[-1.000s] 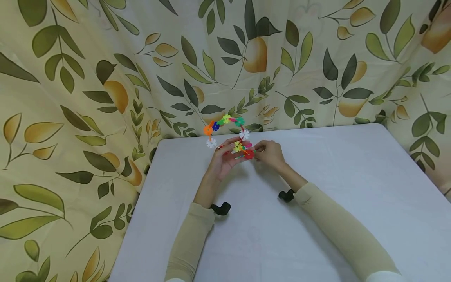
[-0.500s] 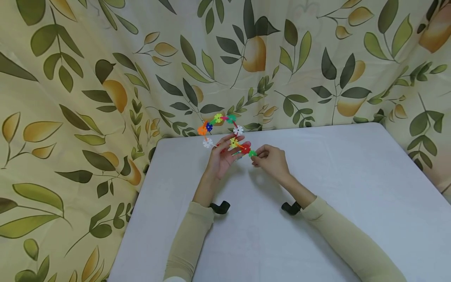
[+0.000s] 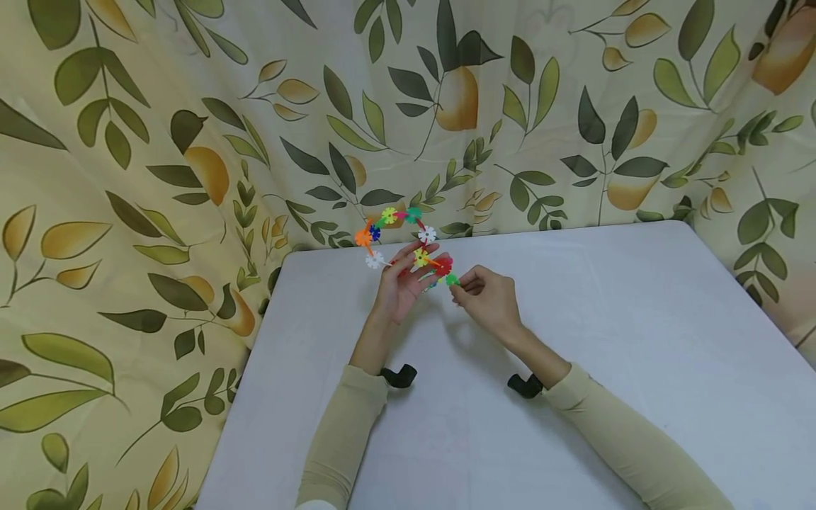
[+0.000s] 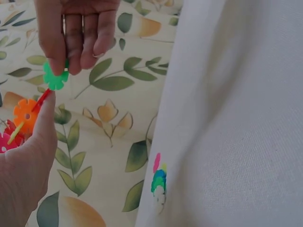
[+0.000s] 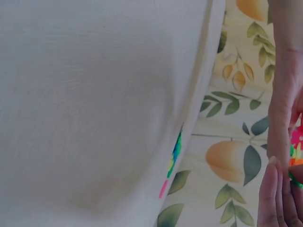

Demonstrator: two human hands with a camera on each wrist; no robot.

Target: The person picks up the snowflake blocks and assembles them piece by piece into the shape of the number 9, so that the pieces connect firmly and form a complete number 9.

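My left hand (image 3: 398,290) holds a looped chain of colourful plastic flower-shaped linking discs (image 3: 387,215), raised above the table's far part. White, orange, blue, yellow and green discs arch over the fingers, and a red disc (image 3: 443,265) sits at the right end. Between thumb and fingers, my right hand (image 3: 489,297) pinches a green flower disc (image 3: 452,280) right beside that red one. In the left wrist view the green disc (image 4: 56,76) meets a thin red edge at the left thumb tip, with an orange disc (image 4: 26,115) close by. Fingers partly hide the chain's lower part.
A white-covered table (image 3: 574,319) spreads under both arms. Several more coloured discs (image 4: 159,182) lie bunched near its edge. Behind and to the left hangs a leaf-patterned curtain (image 3: 287,177). Dark wrist-worn pieces (image 3: 399,376) stick out at both cuffs.
My right hand has shifted down and slightly back toward me, bringing the green disc into view. The chain and left fingers have drifted a little left.
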